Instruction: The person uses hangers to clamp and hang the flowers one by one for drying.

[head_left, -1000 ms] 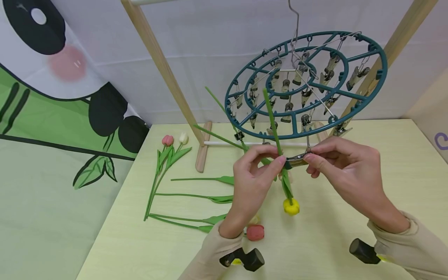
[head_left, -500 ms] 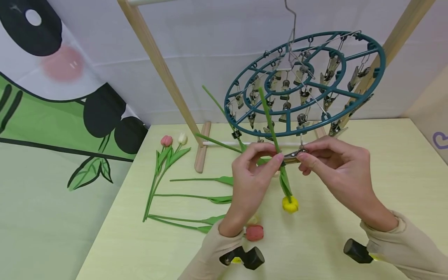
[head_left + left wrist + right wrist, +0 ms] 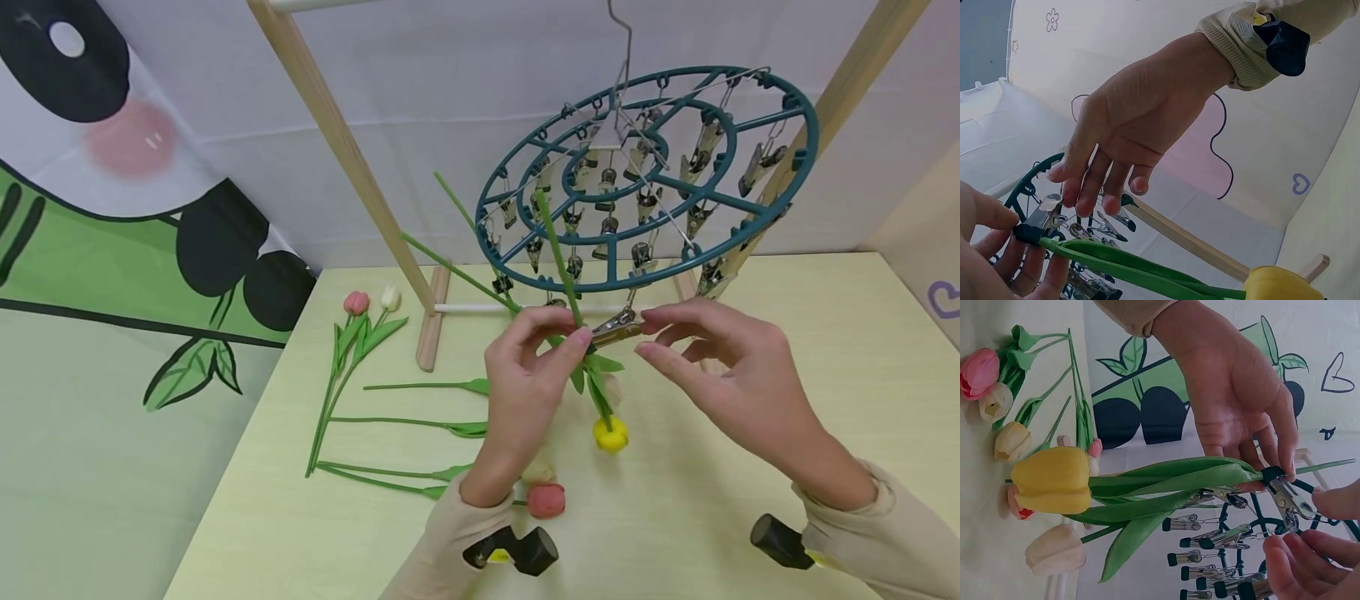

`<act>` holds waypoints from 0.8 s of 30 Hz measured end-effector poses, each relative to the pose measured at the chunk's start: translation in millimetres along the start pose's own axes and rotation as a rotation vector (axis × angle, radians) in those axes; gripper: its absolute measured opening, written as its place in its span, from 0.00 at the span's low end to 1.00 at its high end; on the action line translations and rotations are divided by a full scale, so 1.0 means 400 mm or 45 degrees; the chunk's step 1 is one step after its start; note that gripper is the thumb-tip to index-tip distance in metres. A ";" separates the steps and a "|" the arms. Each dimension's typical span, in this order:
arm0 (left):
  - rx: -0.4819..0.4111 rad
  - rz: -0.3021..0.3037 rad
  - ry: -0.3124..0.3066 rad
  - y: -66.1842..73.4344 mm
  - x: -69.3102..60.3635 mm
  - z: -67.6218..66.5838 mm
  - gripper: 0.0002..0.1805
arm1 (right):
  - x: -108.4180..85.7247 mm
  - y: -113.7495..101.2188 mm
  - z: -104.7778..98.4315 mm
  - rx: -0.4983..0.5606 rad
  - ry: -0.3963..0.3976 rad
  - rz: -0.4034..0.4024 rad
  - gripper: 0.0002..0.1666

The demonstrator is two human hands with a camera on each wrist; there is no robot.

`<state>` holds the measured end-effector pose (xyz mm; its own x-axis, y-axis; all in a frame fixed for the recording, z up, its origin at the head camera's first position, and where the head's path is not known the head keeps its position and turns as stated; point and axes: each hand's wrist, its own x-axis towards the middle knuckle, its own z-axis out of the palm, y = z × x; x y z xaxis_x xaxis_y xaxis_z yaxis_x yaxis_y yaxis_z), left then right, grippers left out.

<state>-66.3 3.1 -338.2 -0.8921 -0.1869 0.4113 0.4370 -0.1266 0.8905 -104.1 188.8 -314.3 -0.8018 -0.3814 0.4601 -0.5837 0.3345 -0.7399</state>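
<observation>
In the head view, my left hand (image 3: 528, 392) pinches the stem of the yellow tulip (image 3: 611, 435) at the jaws of a metal clip (image 3: 617, 332). The flower hangs downward, and its stem points up past the round teal hanger (image 3: 611, 250). My right hand (image 3: 738, 379) is just right of the clip's handles, thumb and forefinger parted, with a small gap in both wrist views. In the right wrist view, the clip (image 3: 1285, 499) sits across the stem, and a pale tulip (image 3: 1055, 550) hangs beside the yellow tulip (image 3: 1054, 481).
Several tulips lie on the table (image 3: 255, 517) at the left, including a pink one (image 3: 356, 302), a white one (image 3: 390, 297) and a red one (image 3: 546, 500). A wooden frame (image 3: 352, 167) stands behind, and many clips dangle from the hanger.
My right hand has let go of the clip's handles, its thumb and forefinger now apart. My left hand, the clip and the yellow tulip have shifted slightly left.
</observation>
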 end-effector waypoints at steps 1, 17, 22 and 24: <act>-0.002 0.002 0.002 -0.001 0.000 -0.002 0.10 | -0.001 0.000 -0.003 -0.015 0.009 -0.013 0.20; 0.031 -0.022 0.015 -0.006 0.003 -0.031 0.09 | -0.012 0.007 -0.041 -0.167 0.083 -0.157 0.16; 0.027 -0.021 0.017 -0.006 0.002 -0.044 0.09 | -0.012 0.005 -0.046 -0.193 0.109 -0.173 0.17; 0.024 -0.018 0.018 -0.007 0.002 -0.049 0.09 | -0.009 0.005 -0.048 -0.197 0.134 -0.184 0.18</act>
<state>-65.8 -15.9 -344.3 -0.8964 -0.1989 0.3962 0.4222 -0.1106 0.8997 -104.8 207.4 -308.3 -0.7128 -0.3457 0.6102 -0.6994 0.4144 -0.5823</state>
